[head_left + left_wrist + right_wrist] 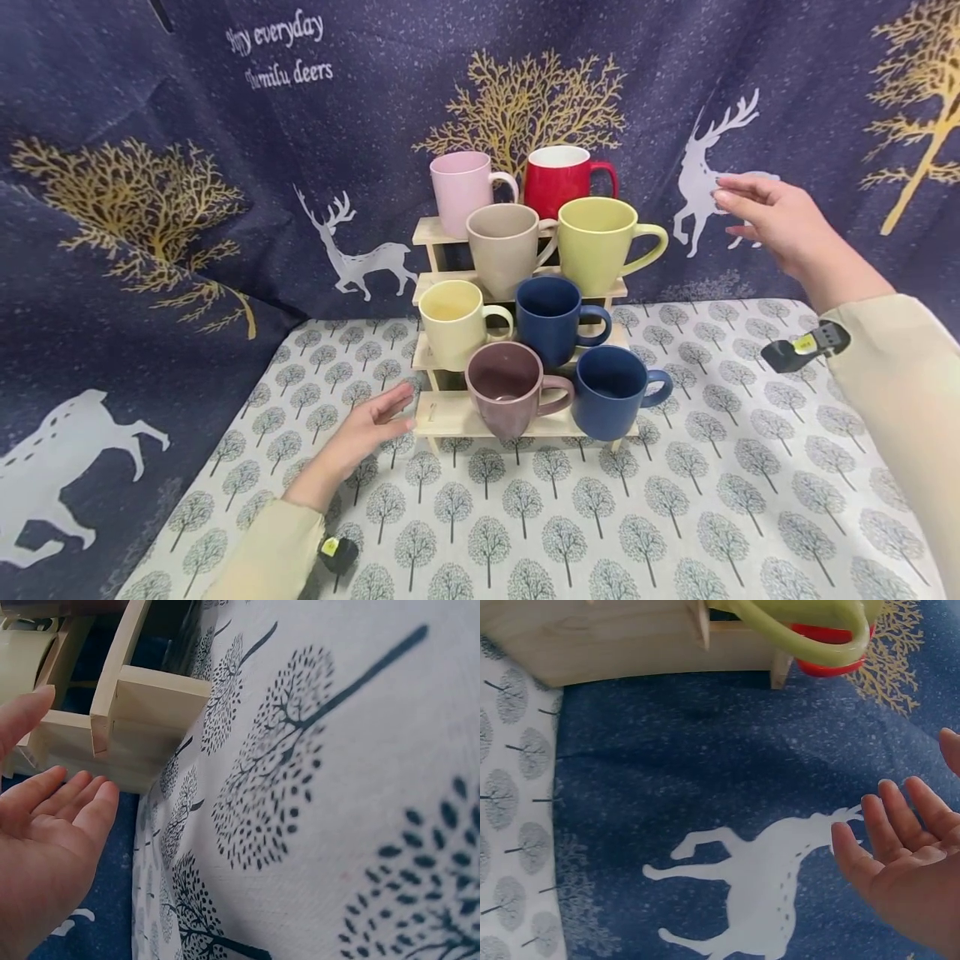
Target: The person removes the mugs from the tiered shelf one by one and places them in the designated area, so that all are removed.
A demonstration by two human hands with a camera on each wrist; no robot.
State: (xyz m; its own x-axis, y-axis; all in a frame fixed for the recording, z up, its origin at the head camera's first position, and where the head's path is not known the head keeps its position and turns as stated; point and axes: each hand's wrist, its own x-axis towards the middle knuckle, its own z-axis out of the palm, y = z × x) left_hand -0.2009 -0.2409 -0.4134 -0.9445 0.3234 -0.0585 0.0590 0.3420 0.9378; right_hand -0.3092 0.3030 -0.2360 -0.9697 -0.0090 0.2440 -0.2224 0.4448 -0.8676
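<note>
A tiered wooden rack [450, 414] carries several mugs, two on each step. At the top stand a pink mug [461, 192] and a red mug [555, 183]; below them, a taupe mug [501, 246] and a yellow-green mug [596, 242]. Lower sit a pale yellow mug [453, 329] and a navy mug [549, 325]. A mauve mug [504, 392] and a blue mug [609, 396] occupy the bottom step. My left hand [367, 429], fingers extended, is beside the rack's lower left end, holding nothing. Raised right of the upper mugs, my right hand [780, 221] is empty, fingers loosely extended.
A white cloth with tree prints [562, 533] covers the table under the rack. Behind it hangs a dark blue curtain [360, 142] with deer and golden trees. Black straps with yellow labels [806, 343] are on both wrists.
</note>
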